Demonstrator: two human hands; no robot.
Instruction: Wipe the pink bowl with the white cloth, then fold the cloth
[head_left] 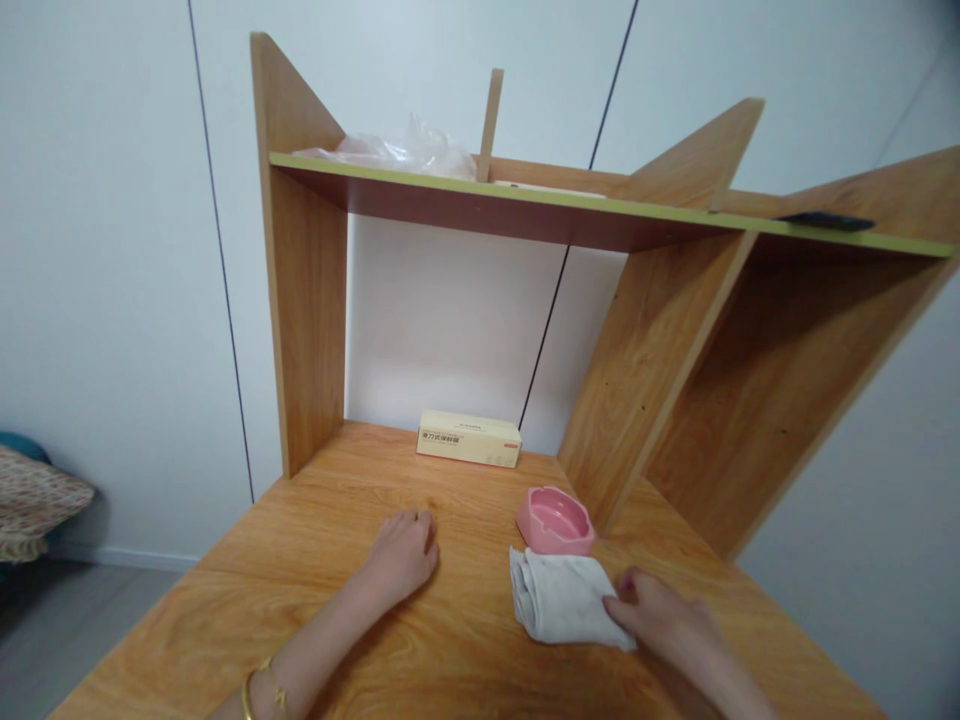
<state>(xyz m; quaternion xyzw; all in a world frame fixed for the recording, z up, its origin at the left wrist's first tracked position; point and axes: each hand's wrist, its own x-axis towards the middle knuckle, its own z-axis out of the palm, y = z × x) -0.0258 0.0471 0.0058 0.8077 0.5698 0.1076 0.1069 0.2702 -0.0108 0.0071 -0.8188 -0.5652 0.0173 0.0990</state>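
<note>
A folded white cloth [568,598] with faint grey marks lies on the wooden desk [450,650], its left end showing rolled layers. My right hand [660,612] pinches the cloth's right edge between thumb and fingers. Just behind the cloth sits a pink angular ashtray [555,522] with nothing visible inside. To the left, my left hand [403,552] rests on the desk with its fingers curled in and nothing seen in them; gold bracelets circle that wrist.
A long cream box [469,440] with printed lettering stands at the back against the wall. A wooden shelf unit [315,300] rises around the desk's rear. On its upper board lie a clear plastic bag [412,150] and a flat dark object [825,220].
</note>
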